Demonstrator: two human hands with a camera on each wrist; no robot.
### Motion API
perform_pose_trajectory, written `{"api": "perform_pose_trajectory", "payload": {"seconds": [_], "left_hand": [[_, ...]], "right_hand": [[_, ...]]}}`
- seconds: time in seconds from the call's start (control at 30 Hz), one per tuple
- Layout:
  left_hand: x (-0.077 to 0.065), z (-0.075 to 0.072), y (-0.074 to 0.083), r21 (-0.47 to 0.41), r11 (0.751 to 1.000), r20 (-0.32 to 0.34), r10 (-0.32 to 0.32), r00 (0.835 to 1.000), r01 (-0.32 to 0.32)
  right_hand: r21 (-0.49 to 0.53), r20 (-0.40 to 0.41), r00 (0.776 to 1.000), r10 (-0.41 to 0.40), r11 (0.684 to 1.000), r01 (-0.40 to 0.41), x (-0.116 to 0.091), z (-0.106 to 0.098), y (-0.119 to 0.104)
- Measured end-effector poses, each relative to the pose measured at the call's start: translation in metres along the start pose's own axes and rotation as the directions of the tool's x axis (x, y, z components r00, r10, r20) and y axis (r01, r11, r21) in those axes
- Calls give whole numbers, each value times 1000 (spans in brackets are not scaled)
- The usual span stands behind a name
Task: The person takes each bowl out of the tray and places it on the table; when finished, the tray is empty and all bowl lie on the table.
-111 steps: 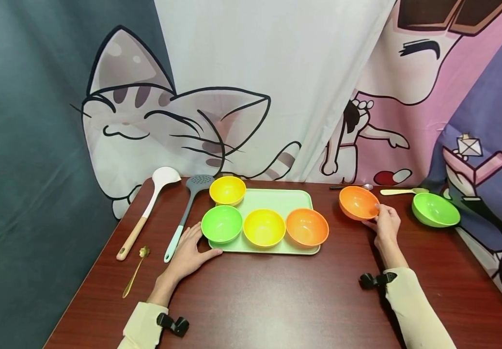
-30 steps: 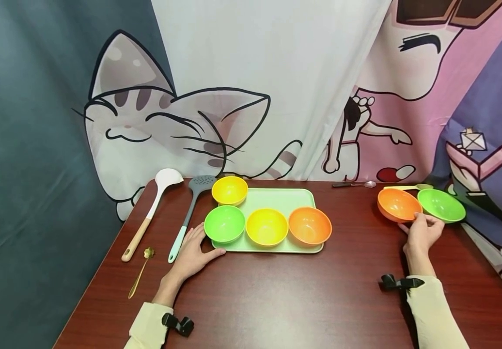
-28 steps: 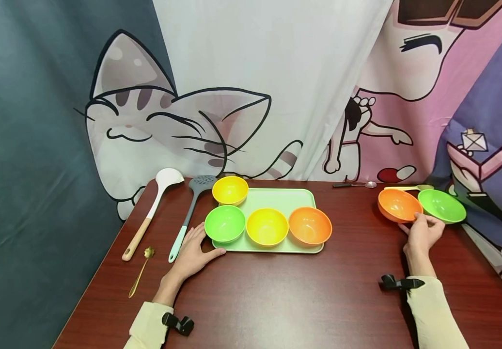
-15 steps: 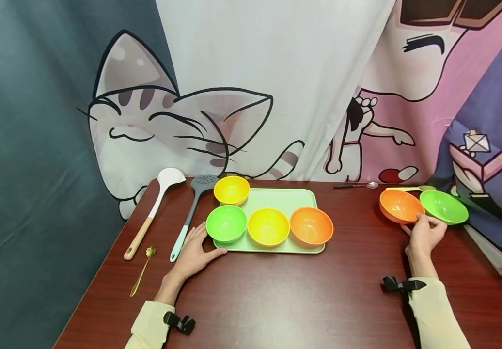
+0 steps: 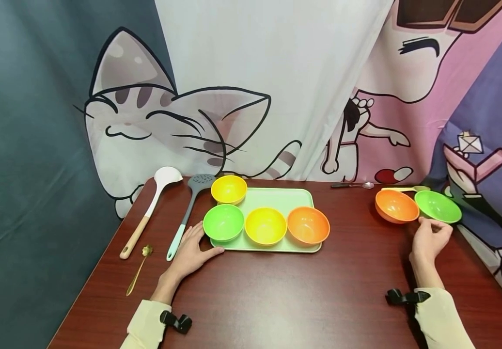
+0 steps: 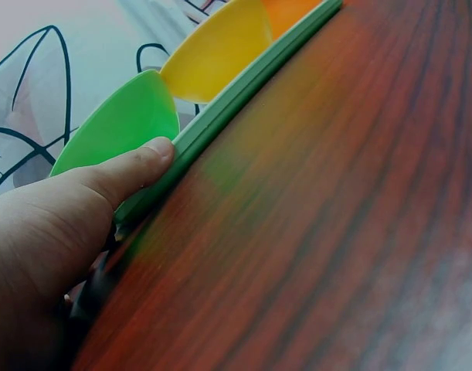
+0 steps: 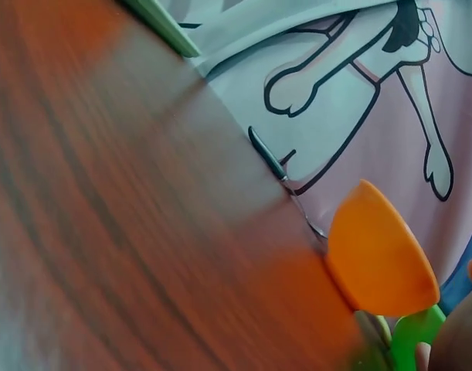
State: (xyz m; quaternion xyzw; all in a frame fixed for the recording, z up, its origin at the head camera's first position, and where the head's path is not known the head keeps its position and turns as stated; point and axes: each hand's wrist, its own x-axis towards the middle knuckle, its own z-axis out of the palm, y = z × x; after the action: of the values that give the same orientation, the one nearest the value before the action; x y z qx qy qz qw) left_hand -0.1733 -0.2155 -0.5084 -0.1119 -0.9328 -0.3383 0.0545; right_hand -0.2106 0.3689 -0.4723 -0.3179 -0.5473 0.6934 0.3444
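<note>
In the head view my left hand (image 5: pixel 190 249) lies at the near left corner of a pale green tray (image 5: pixel 279 196). Its thumb touches the tray's front edge, and the fingers lie beside a green bowl (image 5: pixel 223 223). A yellow bowl (image 5: pixel 265 226) and an orange bowl (image 5: pixel 308 226) stand on the tray in the same row. My right hand (image 5: pixel 430 240), loosely bent and holding nothing, hovers just in front of a second orange bowl (image 5: pixel 397 206) and a second green bowl (image 5: pixel 438 207). In the right wrist view that orange bowl (image 7: pixel 378 255) sits on the table, apart from the fingers.
Another yellow bowl (image 5: pixel 229 189) overlaps the tray's back left corner. A white ladle (image 5: pixel 155 198), a grey slotted turner (image 5: pixel 190 208) and a small gold spoon (image 5: pixel 137 271) lie left. Behind the right bowls are a dark-handled spoon (image 5: pixel 351 185) and a pale yellow-green spoon (image 5: pixel 401 189).
My right hand carried the second orange bowl rightward to beside the second green bowl, then let it go and drew slightly back and right. My left hand stayed at the tray corner.
</note>
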Motion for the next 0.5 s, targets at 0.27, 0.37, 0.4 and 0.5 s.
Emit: {"api": "perform_pose_trajectory", "payload": {"seconds": [0.27,0.37,0.4,0.5], "left_hand": [[0,0,0,-1,1000,-3,3,1000,-3],[0,0,0,-10,1000,0,9,1000,-9],[0,0,0,-11,1000,-1,12,1000,-12],[-1,0,-1,-16,1000,-2,18,1000,-18]], "right_hand": [[25,37,996,-82,996,81,-12,12,-19],[8,88,993,-74,997,74,-20,21,-27],[-4,113,991,-69,998,70,-23,24,-28],[-60,204,978,-44,997,58,-32,34,-32]]}}
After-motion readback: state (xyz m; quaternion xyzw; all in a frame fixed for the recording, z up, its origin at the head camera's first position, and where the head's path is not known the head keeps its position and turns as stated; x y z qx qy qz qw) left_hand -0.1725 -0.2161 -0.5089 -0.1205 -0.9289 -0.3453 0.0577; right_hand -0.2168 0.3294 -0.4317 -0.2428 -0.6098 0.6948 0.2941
